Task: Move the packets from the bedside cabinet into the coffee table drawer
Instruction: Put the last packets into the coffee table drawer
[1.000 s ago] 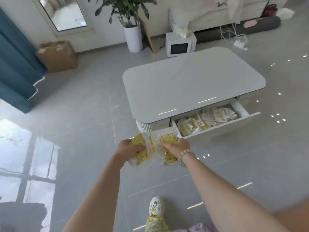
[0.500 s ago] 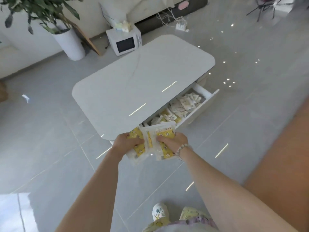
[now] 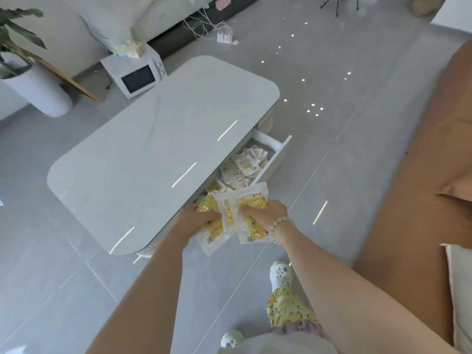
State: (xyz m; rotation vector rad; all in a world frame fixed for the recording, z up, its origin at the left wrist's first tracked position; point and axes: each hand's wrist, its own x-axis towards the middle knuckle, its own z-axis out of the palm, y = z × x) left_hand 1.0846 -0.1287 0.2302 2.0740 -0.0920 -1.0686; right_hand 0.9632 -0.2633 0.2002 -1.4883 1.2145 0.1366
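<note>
Held packets [image 3: 251,227]: print too small to read; lower parts covered by left hand [image 3: 196,218] and right hand [image 3: 268,215]; count in the bundle cannot be told
Fingers [image 3: 251,209]: those under the packets hidden
Drawer [image 3: 270,159]: inner half hidden beneath the bench [image 3: 143,149] top; near end hidden behind the held packets; loose packets inside [image 3: 242,167] too small and blurred to tell apart
Plant [image 3: 15,34]: cut off by the left and top edges
Sofa [image 3: 421,175]: cut off by the right edge
Near shoe [image 3: 231,339]: partly hidden by clothing
</note>
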